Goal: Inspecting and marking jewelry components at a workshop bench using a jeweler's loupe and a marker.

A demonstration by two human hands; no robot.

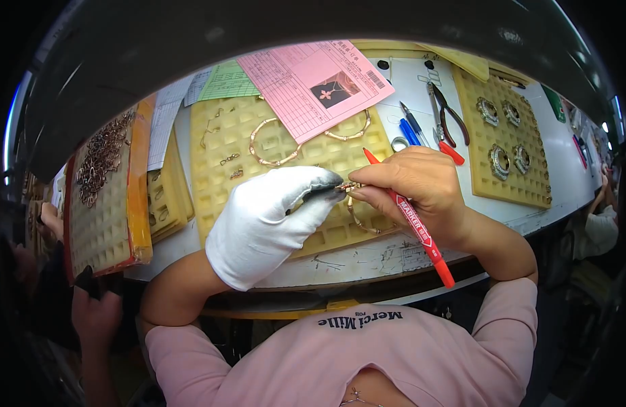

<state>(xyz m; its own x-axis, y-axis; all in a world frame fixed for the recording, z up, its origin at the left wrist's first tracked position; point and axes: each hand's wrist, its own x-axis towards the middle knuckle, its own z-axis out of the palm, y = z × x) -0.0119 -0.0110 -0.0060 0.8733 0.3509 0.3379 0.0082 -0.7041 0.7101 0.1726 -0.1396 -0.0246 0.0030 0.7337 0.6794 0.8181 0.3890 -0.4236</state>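
My left hand (272, 213), in a white glove with blackened fingertips, pinches a small gold-coloured jewellery piece (348, 186) from the left. From the right, the bare thumb and forefinger of my right hand (420, 185) grip the same piece. A red marker pen (419, 224) also rests in my right hand, its red tip up and its other end pointing down toward me. Beneath my hands lies a yellow grid tray (313, 250) with bamboo-style bangles (275, 164) and small chain pieces (229, 159). My fingers hide much of the small piece.
Pink (292, 76) and green (229, 81) printed forms overlap the tray's far edge. Pliers (448, 117), pens (409, 124) and a red cap (451, 153) lie to the right, beside another tray (506, 191) with watch-case-like pieces. At left, another person's hand (97, 310) touches a tray (102, 239) of chain links.
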